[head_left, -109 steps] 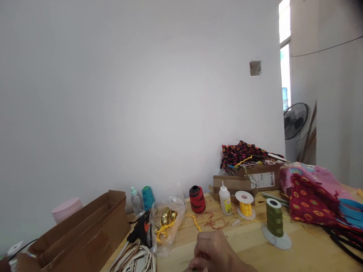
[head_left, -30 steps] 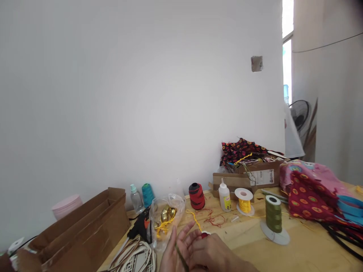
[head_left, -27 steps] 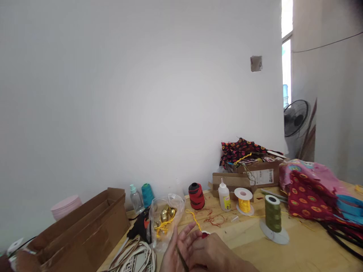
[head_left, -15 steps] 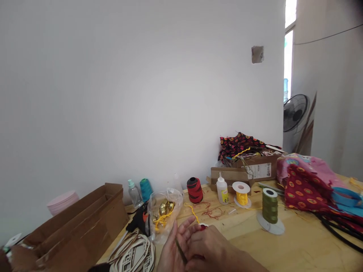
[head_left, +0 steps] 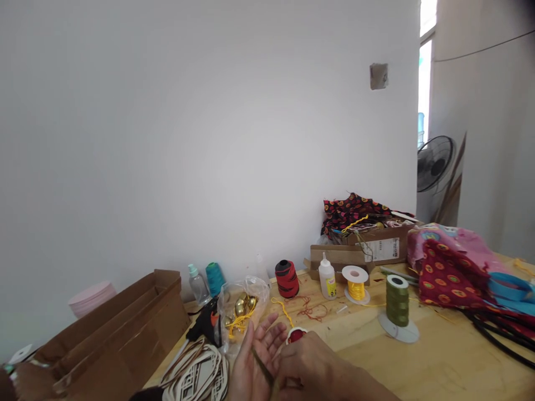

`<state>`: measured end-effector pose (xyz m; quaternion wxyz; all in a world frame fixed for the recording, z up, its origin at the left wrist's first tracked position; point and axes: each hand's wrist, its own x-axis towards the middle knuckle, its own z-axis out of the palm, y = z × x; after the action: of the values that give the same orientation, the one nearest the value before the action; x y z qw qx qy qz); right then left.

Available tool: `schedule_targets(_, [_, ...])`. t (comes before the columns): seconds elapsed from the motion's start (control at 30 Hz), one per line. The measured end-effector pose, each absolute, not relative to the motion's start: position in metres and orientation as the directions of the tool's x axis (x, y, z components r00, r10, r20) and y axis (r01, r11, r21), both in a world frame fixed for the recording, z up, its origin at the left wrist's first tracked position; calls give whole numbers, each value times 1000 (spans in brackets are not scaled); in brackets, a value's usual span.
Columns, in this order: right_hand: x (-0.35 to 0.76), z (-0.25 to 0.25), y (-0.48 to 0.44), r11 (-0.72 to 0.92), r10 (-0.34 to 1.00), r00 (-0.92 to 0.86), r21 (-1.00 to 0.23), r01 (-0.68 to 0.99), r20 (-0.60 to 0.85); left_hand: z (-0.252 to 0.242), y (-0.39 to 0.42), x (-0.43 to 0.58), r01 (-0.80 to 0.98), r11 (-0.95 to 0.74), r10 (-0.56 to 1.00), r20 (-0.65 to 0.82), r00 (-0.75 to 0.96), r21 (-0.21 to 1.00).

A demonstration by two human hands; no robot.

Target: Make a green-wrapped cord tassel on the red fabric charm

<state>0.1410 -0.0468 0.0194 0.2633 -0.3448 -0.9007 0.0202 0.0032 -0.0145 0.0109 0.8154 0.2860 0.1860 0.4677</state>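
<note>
My left hand [head_left: 251, 362] is palm up near the bottom centre, with its fingers apart and slightly bent. Across its palm runs a narrow olive-green cord [head_left: 262, 365]. My right hand [head_left: 303, 365] is closed at the cord's lower end, beside the left palm; its fingertips are partly hidden. Just beyond the right knuckles lies a red round piece with a white rim [head_left: 296, 335], partly covered by that hand. A twisted yellow cord [head_left: 284, 309] reaches up from it over the table.
A clear bag of golden bells [head_left: 242, 306], a black glue gun [head_left: 203, 320] and white cut-out pieces [head_left: 200, 370] lie left. Behind stand a red-black thread cone [head_left: 287, 279], glue bottle [head_left: 327, 278] and yellow spool [head_left: 356, 289]. A green spool [head_left: 397, 301] stands right; a cardboard box [head_left: 125, 334] far left.
My right hand has shifted slightly down and right, uncovering more of the red piece. My left fingers have spread apart and lifted a little.
</note>
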Motion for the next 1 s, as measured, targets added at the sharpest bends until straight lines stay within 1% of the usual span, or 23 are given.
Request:
schedule_targets(0.17, [142, 17, -46, 753, 621, -556, -225, 618, 552, 19, -19, 6, -624, 487, 827, -92, 554, 611])
schedule_targets(0.3, [142, 14, -43, 792, 543, -461, -245, 559, 702, 20, -22, 8, -585, 518, 801, -116, 587, 624])
schedule_targets(0.37, [143, 13, -42, 803, 514, -415, -250, 541, 751, 19, -23, 9, -567, 546, 772, -109, 626, 617])
schedule_targets(0.43, [144, 13, -41, 797, 510, -387, -254, 547, 768, 17, -23, 10, -546, 578, 733, -93, 673, 607])
schedule_targets(0.6, [147, 15, -41, 758, 514, -343, -229, 611, 786, 10, -26, 12, -472, 621, 650, -75, 756, 626])
schedule_targets(0.73, [147, 17, -43, 732, 484, -326, -173, 659, 812, 4, -28, 14, -471, 628, 651, -87, 754, 619])
schedule_targets(0.8, [147, 17, -44, 724, 471, -310, -162, 670, 826, 0, -27, 14, -463, 609, 664, -94, 742, 644])
schedule_targets(0.9, [148, 18, -43, 709, 492, -275, -197, 677, 826, -6, -26, 16, -443, 575, 672, -89, 735, 688])
schedule_targets(1.0, [148, 17, -41, 700, 545, -235, -282, 656, 805, -13, -27, 21, -420, 557, 663, -80, 744, 716])
